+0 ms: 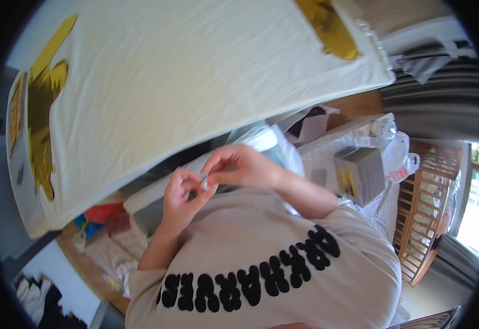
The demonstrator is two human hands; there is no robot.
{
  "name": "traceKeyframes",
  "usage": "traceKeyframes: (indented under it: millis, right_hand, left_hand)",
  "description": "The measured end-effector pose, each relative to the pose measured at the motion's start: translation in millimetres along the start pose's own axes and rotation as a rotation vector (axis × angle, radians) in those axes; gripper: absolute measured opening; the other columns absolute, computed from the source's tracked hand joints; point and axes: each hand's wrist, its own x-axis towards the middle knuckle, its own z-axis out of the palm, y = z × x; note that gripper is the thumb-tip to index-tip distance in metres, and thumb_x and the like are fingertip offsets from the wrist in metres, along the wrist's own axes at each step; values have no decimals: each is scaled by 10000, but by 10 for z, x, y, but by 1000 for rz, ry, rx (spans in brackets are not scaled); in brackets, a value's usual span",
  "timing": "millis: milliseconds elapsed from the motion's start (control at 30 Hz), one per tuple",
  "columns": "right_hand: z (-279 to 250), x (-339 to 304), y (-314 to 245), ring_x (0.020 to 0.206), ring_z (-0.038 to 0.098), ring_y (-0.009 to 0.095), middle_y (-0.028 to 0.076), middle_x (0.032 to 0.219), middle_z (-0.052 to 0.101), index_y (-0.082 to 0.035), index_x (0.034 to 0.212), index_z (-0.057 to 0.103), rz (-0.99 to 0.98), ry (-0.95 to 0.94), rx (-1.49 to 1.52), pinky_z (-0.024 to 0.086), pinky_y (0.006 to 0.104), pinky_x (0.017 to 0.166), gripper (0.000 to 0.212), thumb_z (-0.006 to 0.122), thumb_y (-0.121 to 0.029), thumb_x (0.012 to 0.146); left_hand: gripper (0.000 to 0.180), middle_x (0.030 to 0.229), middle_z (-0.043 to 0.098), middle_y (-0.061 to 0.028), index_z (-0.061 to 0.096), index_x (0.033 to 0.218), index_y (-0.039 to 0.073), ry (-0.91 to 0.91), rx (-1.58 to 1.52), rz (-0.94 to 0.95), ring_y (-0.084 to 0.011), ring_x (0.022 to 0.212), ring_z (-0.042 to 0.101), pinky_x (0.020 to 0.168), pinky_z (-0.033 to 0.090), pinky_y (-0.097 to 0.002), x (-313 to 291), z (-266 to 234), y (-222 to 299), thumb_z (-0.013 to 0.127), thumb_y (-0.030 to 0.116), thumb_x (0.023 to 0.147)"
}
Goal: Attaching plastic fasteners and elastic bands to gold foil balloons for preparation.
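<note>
I look down from the head camera on two bare hands, which are held in the air near the edge of a wide cream-covered surface (206, 82). The left hand (180, 202) has its thumb and forefinger closed on a small pale piece (205, 186) — it is tiny and a little blurred, so I cannot tell its kind. The right hand (245, 168) comes from the other side, and its thumb and forefinger are pinched together at the upper, bluish end of the same piece. So the piece is between the two hands, at the fingertips, just in front of the person's beige shirt (316, 296), which carries black lettering.

On the cream-covered surface I see one shiny gold shape (42, 115) along the left side, and another gold shape (333, 33) at the upper right. To the right of the hands stands a grey box (368, 170) with a yellow patch, near a white plastic bag (398, 159). Farther right I find a wooden slatted crib (415, 219), then a bright window (478, 203) — and a grey curtain (437, 104) hangs beyond. At the lower left lie a red cloth (105, 213) and some black and white clothes (42, 304).
</note>
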Motion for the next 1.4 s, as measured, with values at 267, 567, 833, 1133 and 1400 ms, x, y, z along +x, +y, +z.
traceKeyframes:
  millis: [267,567,833,1133,1400]
  right_hand:
    - [20,-188,-431,808,640,164,78,848,672,-11,860,665,-355,243,-355,498,277,733,78,705,0,794]
    - [-1922,-1031,-1725,826,619,107,37,876,692,-42,907,683,-423,1201,-1114,478,278,742,116,699,-98,807]
    - [-3022,-981,-2019,820,642,219,94,883,688,-43,971,668,-279,1290,-1417,498,308,755,184,677,-172,840]
    - [-3200,-929,-2079,966,581,282,100,911,668,-71,909,680,-152,1262,-1529,469,371,856,164,678,-206,818]
    - [-3374,-1003,-2113,1033,533,295,88,1025,653,-79,937,702,-207,1088,-1661,424,374,920,174,617,-213,866]
  left_hand:
    - [545,1147,585,-97,464,1137,52,31,-359,-64,-165,901,611,791,489,-282,-7,23,-157,800,199,733]
    - [183,804,477,-6,450,959,99,49,-177,-110,-111,687,477,650,404,-242,-31,-117,-233,568,41,833]
    - [139,754,476,-17,474,915,91,122,-256,-204,-117,665,463,629,381,-246,-33,-102,-185,486,-28,844]
    - [74,762,487,-14,475,921,99,140,-319,-215,-118,672,459,629,373,-255,-155,-229,-243,545,81,902]
    - [56,778,484,-9,481,934,96,142,-324,-207,-112,684,458,632,371,-253,-145,-237,-183,529,123,927]
